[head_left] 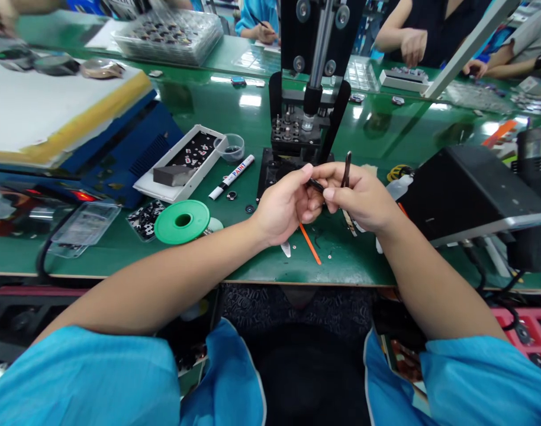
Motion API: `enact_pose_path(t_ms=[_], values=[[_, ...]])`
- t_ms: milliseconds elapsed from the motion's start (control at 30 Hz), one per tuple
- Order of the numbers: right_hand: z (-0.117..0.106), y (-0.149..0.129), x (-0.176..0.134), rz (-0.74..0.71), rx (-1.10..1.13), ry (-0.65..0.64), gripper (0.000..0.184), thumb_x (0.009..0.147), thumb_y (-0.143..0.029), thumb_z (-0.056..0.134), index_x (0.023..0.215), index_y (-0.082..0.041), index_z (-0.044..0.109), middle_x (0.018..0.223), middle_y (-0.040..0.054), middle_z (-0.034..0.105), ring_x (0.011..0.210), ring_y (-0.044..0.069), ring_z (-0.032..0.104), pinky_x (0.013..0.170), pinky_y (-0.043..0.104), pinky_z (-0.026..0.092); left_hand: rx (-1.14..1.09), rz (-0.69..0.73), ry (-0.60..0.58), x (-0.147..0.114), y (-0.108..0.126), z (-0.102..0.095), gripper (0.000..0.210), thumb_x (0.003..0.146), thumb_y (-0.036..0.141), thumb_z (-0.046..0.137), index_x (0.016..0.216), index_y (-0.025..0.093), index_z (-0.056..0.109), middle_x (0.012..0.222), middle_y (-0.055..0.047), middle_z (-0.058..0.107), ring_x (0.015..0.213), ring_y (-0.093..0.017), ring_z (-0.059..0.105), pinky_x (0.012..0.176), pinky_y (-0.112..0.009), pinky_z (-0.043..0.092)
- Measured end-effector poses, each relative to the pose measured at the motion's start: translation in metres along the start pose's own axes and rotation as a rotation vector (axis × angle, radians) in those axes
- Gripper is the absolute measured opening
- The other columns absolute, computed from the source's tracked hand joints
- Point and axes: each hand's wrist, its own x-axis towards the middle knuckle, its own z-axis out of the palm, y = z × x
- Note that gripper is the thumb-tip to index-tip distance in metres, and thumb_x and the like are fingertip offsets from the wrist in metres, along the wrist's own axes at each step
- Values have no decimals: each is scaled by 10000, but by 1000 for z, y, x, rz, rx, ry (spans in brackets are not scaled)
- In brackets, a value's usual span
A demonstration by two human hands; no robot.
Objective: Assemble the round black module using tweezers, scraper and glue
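Note:
Both hands meet over the bench in front of the black press (312,112). My left hand (282,207) is closed, thumb and fingers pinching a small black part (315,185) whose exact kind I cannot make out. The fingertips of my right hand (363,192) touch the same part from the other side. Dark tweezers (347,168) stick up out of my right hand, tucked between thumb and fingers. Under the hands lies an orange stick (310,244) on the green bench top, with tiny loose bits around it.
To the left are a green spool (182,222), a paint marker (232,177), a white tray (195,183) of small parts and a blue machine (119,154). A black box-shaped device (483,183) stands at right. Co-workers' hands (414,47) work across the bench.

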Motion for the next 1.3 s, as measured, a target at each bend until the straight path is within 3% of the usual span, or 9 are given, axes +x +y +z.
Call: enact_pose_path(t_ms=[467,667,867,1300], values=[[-2,3,-1,-22,15,-8,414,902,-439,923,1229,-194,857,811,-21,706,633,109,579,608,268,515,-10,-8,-23,0,2,3,614,1113,685,584,785,168,631,564,-12,588,437,-72,427,431,-180,308],[-1,2,-1,-41,30,-4,307,893,-319,899,1177,-202,877,851,-17,731,627,99,596,594,257,515,12,-12,-18,-1,3,5,612,1105,680,602,772,167,637,567,-12,586,436,-67,427,434,-184,305],[-1,1,-1,-16,10,5,379,908,-383,905,1226,-180,866,765,-20,729,608,106,581,590,259,502,34,-11,2,-2,4,6,613,1094,689,622,760,176,615,576,-10,586,444,-67,426,438,-195,294],[0,4,0,-2,9,31,392,859,-366,903,1212,-203,848,849,-27,718,638,106,582,609,278,509,16,-1,2,-1,2,3,581,1086,687,638,809,177,634,582,0,568,450,-72,420,446,-204,296]])
